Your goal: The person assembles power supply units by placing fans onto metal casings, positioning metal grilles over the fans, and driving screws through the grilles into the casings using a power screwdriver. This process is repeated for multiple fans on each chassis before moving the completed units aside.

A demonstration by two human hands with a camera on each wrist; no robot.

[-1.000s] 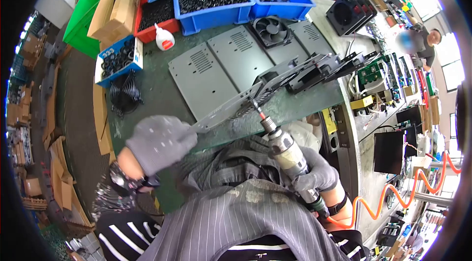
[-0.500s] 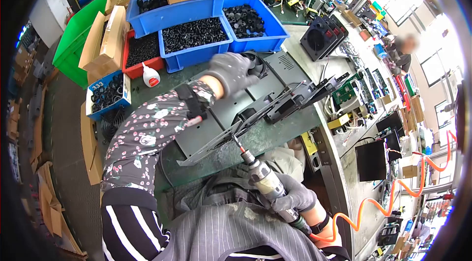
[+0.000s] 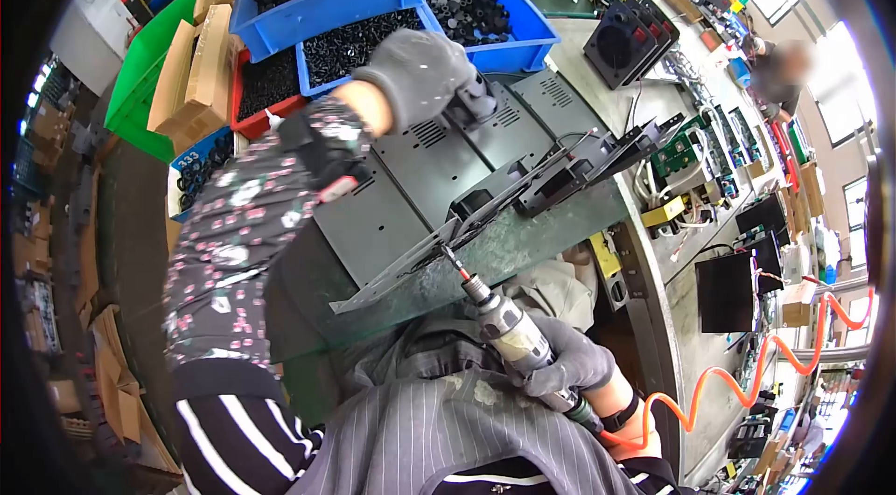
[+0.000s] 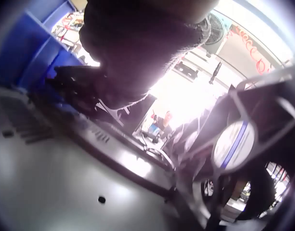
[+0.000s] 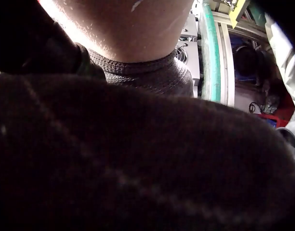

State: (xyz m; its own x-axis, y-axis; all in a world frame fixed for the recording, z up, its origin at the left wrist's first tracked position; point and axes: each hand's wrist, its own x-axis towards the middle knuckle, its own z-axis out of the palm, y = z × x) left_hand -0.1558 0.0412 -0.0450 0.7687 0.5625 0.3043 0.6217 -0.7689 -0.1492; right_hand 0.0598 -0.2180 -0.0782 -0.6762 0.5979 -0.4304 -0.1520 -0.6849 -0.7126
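My gloved left hand (image 3: pixel 420 75) reaches across the bench and grips a black cooling fan (image 3: pixel 474 103) over the flat grey metal panels (image 3: pixel 369 224). In the left wrist view that hand (image 4: pixel 137 53) is dark against the light, with a black part beneath it. A grey vented panel (image 3: pixel 387 282) stands on edge near me, with black fan parts along it. My gloved right hand (image 3: pixel 574 360) holds a power screwdriver (image 3: pixel 513 336), its bit pointing up at the upright panel. Dark cloth fills most of the right wrist view.
Blue bins (image 3: pixel 527 52) of small black parts line the back, beside a red bin (image 3: pixel 252 126) and a cardboard box (image 3: pixel 201 75). Black fan housings (image 3: pixel 616 47) stand at the back right. An orange coiled hose (image 3: pixel 714 392) trails right from the screwdriver. Another person (image 3: pixel 779 84) is far right.
My left hand has left the near end of the upright panel, reached over to the fan and lifted it off its spot, leftward. The right hand keeps hold of the screwdriver.
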